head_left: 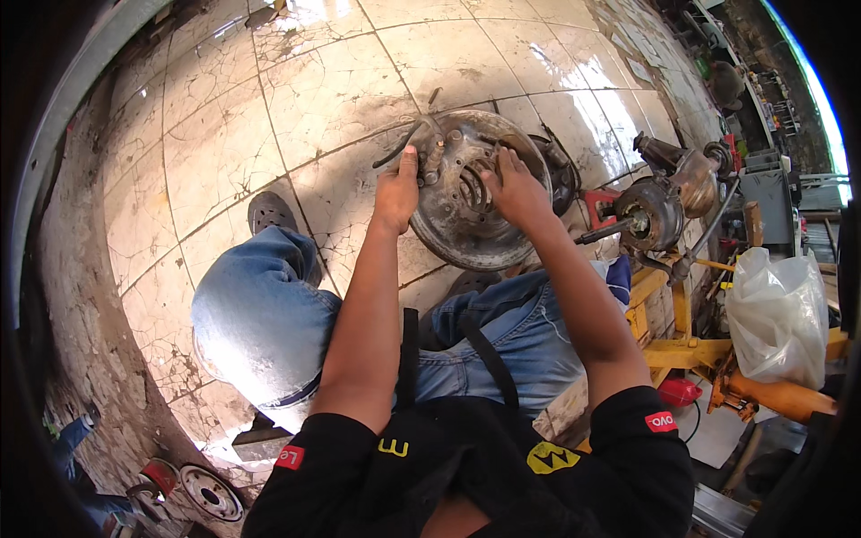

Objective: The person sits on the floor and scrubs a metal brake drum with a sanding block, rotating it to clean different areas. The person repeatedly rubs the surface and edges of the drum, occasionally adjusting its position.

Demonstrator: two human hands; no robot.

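Observation:
A round, greasy metal brake backing plate (453,235) stands in front of my knees. Round holes, fittings and a coiled spring (472,186) show on its near face. My left hand (397,190) is closed on the plate's left edge, thumb up along the rim, its other fingers hidden behind. My right hand (518,190) lies on the plate's right part with fingers stretched out, beside the spring. A dark bent hose (400,148) sticks out at the upper left of the plate.
At right an axle assembly with a hub (647,220) rests near a red stand (599,208). A yellow frame (686,351) and a clear plastic bag (778,309) are beyond my right arm. A wheel rim (212,493) lies at lower left. Cracked tiles (332,85) cover the floor.

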